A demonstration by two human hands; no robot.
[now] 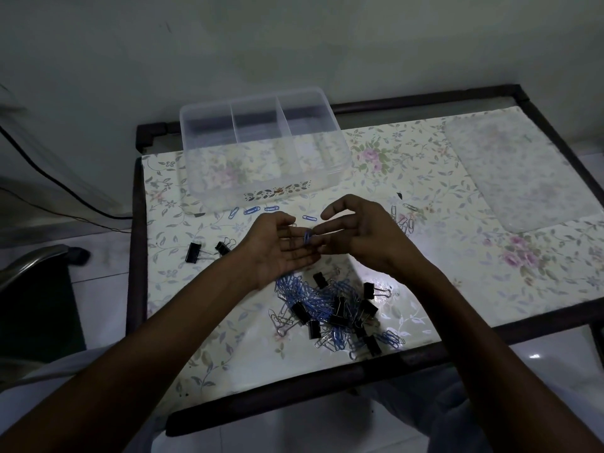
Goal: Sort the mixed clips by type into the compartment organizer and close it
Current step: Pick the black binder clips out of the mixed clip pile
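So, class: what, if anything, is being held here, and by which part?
A blue paper clip, held between the fingertips of the left hand and right hand. Which end is pinched cannot be told.

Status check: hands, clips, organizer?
Both hands over table, left hand and right hand meeting on one blue paper clip. Mixed pile unsorted. Organizer open, compartments look empty. Nothing blocking.

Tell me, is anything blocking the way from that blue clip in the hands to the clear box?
Nothing visible does. The blue paper clip sits between both hands' fingertips, and the organizer beyond stands open. Only a row of blue clips lies flat on the table between.
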